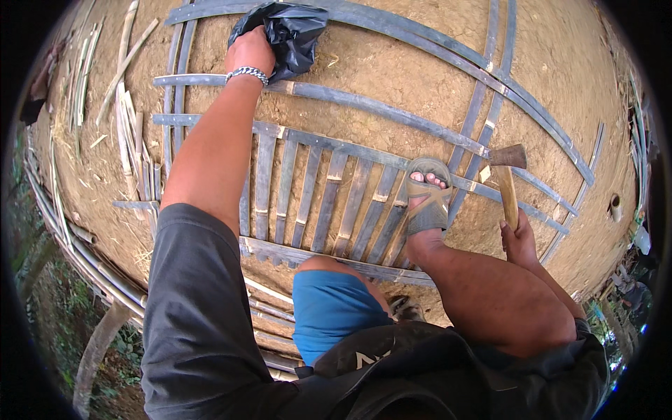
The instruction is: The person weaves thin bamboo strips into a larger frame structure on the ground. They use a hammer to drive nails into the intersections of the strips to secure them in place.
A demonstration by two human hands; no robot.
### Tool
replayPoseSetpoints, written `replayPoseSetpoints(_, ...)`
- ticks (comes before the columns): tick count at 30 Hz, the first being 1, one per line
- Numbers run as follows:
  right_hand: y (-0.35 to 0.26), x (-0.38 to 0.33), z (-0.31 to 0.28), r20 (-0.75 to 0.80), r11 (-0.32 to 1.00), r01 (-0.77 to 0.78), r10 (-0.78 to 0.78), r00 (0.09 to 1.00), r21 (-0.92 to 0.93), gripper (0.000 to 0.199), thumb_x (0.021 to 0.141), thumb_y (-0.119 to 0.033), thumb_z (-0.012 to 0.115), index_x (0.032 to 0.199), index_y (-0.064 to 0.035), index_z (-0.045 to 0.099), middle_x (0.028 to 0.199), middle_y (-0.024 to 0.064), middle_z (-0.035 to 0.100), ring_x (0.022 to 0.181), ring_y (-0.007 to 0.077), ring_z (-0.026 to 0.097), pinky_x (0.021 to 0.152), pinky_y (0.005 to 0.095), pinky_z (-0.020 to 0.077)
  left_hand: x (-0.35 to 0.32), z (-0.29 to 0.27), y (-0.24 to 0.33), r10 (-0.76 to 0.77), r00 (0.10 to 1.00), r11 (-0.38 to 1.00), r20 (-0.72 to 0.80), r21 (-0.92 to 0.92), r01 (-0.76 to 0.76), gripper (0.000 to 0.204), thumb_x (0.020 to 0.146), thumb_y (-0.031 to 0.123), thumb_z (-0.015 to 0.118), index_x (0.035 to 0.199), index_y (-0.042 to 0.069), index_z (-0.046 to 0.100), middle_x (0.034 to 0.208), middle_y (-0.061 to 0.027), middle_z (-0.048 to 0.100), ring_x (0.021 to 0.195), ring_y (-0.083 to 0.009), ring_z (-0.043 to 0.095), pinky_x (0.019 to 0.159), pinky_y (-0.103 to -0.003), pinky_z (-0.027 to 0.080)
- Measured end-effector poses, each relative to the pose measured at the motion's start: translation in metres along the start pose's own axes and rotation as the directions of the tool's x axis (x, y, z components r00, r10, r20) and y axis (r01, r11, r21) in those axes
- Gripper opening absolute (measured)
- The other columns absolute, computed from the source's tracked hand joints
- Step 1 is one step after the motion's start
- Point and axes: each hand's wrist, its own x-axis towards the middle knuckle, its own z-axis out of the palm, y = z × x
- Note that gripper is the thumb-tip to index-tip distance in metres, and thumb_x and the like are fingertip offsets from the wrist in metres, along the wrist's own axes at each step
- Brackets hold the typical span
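- my left hand (250, 50) is stretched far out ahead, fingers curled shut into a crumpled black plastic bag (287, 31); the bag lies on the dirt across the far strips of the frame.
- my right hand (518, 241) is wrapped tight around the wooden handle of a small hatchet (509, 175), its head pointing away from me, just past the right end of the slats.
- between the hands, my sandalled foot (427, 199) stands on the bamboo slats (329, 199), pinning them to the ground; my other knee is bent beneath me.
- as i judge it, i'm at the fetching step: bag gripped but not yet opened, hatchet held idle.
- next move, i think, calls for drawing the bag back over the long curved strips (392, 108) without snagging it.
- edges: split bamboo ends all round, loose splints (126, 119) at my left, a small cut tube (615, 206) far right.
- open room: bare earth (420, 70) between the far strips.
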Motion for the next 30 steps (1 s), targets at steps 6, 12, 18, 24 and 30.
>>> replayPoseSetpoints(6,-0.002,0.001,0.001,0.004,1.0,0.012,-0.012,1.0,0.009,0.031,0.104,-0.008,0.057,0.134,-0.0041,0.049,0.075,-0.001,0.049,0.057,0.008,0.044,0.051,0.0261,0.0389,-0.005,-0.012,-0.008,0.064,0.997,0.998,-0.038,-0.022,-0.065,0.025,0.097,0.018,0.053,0.115,0.008,0.068,0.111,-0.0221,0.073,0.104,-0.0435,0.069,0.09,-0.054,0.055)
replayPoseSetpoints(12,0.022,0.018,0.006,-0.004,0.989,0.147,-0.147,0.989,0.018,0.031,0.104,-0.007,0.056,0.134,-0.0059,0.049,0.074,-0.0018,0.047,0.055,0.0074,0.043,0.049,0.0248,0.0384,-0.051,-0.054,0.018,-0.359,0.894,0.699,-0.269,-0.712,0.066,0.029,0.094,0.019,0.073,0.116,0.001,0.067,0.092,-0.0183,0.076,0.077,-0.0231,0.076,0.071,-0.038,0.058)
replayPoseSetpoints(18,-0.019,0.041,0.024,0.024,0.983,0.176,-0.175,0.984,-0.051,0.042,0.101,-0.019,0.063,0.138,-0.0034,0.052,0.085,0.0055,0.058,0.075,0.014,0.056,0.069,0.0342,0.0476,-0.18,-0.048,-0.011,-0.631,0.764,-0.196,0.134,-0.981,0.01,0.034,0.093,0.008,0.076,0.12,-0.004,0.058,0.096,-0.0119,0.067,0.082,-0.022,0.068,0.071,-0.034,0.06)
replayPoseSetpoints(24,-0.045,0.079,0.034,0.057,0.943,0.323,-0.328,0.943,0.082,0.041,0.101,-0.02,0.064,0.137,-0.0035,0.053,0.083,0.0089,0.063,0.072,0.0162,0.06,0.067,0.0362,0.0492,-0.371,-0.08,0.003,-0.395,0.776,-0.513,0.491,-0.819,0.258,0.024,0.095,0.002,0.07,0.115,0.006,0.058,0.102,-0.0076,0.068,0.093,-0.0217,0.068,0.087,-0.037,0.058)
replayPoseSetpoints(30,-0.057,0.074,0.003,-0.082,0.925,0.366,-0.375,0.923,-0.106,0.038,0.1,-0.02,0.065,0.132,-0.0028,0.057,0.088,0.0143,0.067,0.076,0.0211,0.064,0.072,0.0386,0.0518,-0.467,-0.072,-0.017,-0.478,0.7,-0.539,0.531,-0.806,0.244,0.031,0.095,-0.001,0.064,0.125,0.004,0.056,0.113,-0.0115,0.069,0.092,-0.0158,0.067,0.084,-0.032,0.057)
